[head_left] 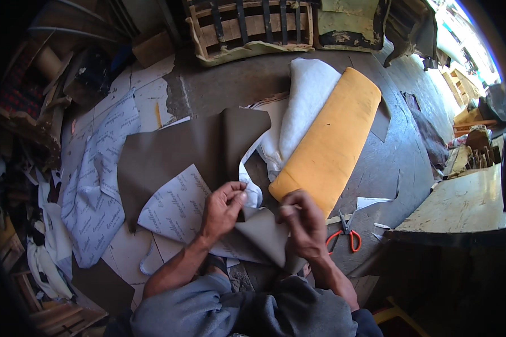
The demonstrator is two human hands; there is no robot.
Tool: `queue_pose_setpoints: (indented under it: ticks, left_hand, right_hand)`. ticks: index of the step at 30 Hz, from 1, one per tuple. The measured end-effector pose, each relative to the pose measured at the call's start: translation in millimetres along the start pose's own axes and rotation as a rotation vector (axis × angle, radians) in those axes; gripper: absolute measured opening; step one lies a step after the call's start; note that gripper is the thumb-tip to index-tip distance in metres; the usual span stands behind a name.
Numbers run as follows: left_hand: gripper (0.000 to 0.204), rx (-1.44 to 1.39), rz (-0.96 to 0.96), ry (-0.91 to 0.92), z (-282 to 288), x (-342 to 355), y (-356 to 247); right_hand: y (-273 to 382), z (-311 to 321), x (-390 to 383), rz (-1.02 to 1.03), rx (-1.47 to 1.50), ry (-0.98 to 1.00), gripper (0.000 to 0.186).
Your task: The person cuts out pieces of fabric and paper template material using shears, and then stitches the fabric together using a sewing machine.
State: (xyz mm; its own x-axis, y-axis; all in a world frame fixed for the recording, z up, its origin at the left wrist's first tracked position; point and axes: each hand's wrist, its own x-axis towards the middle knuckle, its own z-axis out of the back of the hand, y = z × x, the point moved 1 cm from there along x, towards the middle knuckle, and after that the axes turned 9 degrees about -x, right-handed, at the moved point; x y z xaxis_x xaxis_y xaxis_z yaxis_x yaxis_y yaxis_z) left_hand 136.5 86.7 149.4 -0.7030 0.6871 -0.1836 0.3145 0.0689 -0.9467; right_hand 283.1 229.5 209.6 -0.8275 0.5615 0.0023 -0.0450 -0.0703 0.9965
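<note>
- I saw my left hand [222,209] pinching the edge of the brown sheet [180,149], fingers closed on it.
- My right hand [302,220] gripped the same sheet just beside it, with the folded corner lying below both hands.
- Scissors [344,231] lay near the right hand.
- Farther off lay the yellow foam cushion [331,137].
</note>
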Motion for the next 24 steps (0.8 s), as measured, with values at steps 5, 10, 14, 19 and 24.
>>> queue_pose_setpoints:
  ticks: [5,10,14,19,24]
  left_hand:
    - [0.032,-0.208,0.184,0.074,-13,-4,-14]
    - [0.034,-0.154,0.174,0.160,-29,-6,-23]
    - [0.029,0.300,0.064,0.192,-23,-5,-14]
    - [0.021,0.581,-0.131,0.141,-27,-2,-15]
    - [0.020,0.625,-0.155,0.146,-35,5,-25]
  right_hand:
    - [-13,-16,10,0.158,-0.732,0.040,0.038]
    - [-20,-18,8,0.102,-0.851,-0.056,0.033]
    - [-30,-22,8,0.130,-0.987,0.015,0.023]
    - [-38,-16,5,0.188,-0.861,-0.020,0.013]
    - [-42,-2,1,0.218,-0.680,-0.105,0.011]
